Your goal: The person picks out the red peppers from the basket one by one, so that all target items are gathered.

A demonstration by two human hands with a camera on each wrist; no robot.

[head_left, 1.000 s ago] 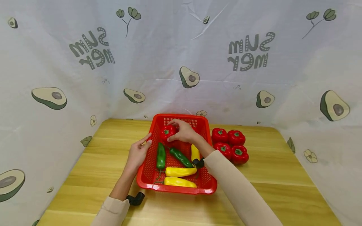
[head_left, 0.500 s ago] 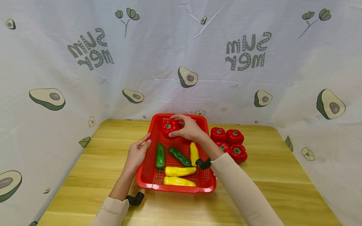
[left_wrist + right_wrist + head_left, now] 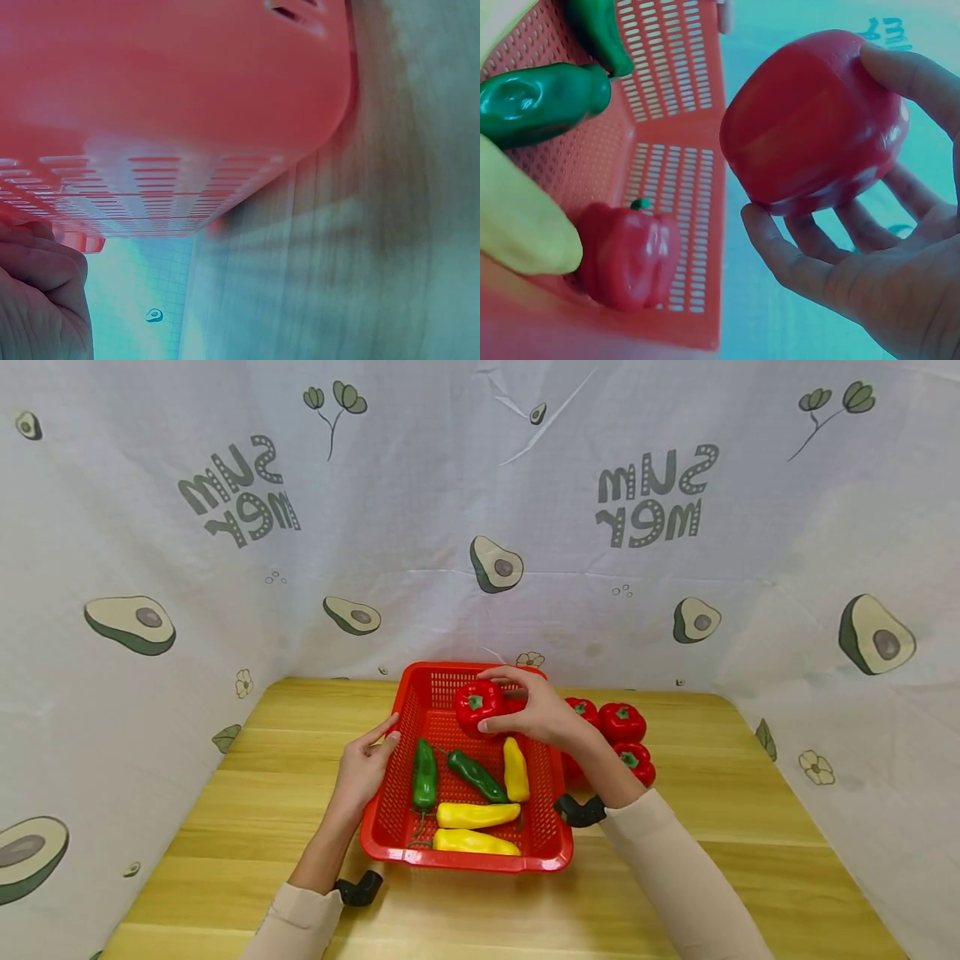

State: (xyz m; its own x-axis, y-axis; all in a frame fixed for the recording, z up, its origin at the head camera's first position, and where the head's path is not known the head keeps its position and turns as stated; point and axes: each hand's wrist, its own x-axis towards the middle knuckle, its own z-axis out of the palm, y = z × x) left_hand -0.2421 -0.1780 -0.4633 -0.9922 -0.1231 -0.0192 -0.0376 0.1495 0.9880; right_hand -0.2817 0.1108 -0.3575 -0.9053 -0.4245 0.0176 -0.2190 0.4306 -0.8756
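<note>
My right hand (image 3: 551, 714) holds a red bell pepper (image 3: 478, 703) over the back of the red plastic basket (image 3: 465, 860). In the right wrist view, thumb and fingertips grip that pepper (image 3: 817, 124), which is raised past the basket's rim. A second red bell pepper (image 3: 630, 259) sits in the basket's corner, mostly hidden by the right hand in the head view. At the left rim, my left hand (image 3: 363, 768) grips the basket. Inside lie two long green peppers (image 3: 425, 777) and three yellow peppers (image 3: 477, 815).
Several red bell peppers (image 3: 622, 722) stand on the wooden table (image 3: 720, 827) just right of the basket, partly behind the right hand and forearm. A white cloth (image 3: 420, 510) printed with avocados hangs behind and along both sides.
My right hand has lifted the red bell pepper from the basket's back left and carried it right. The left hand has stayed at the rim.
</note>
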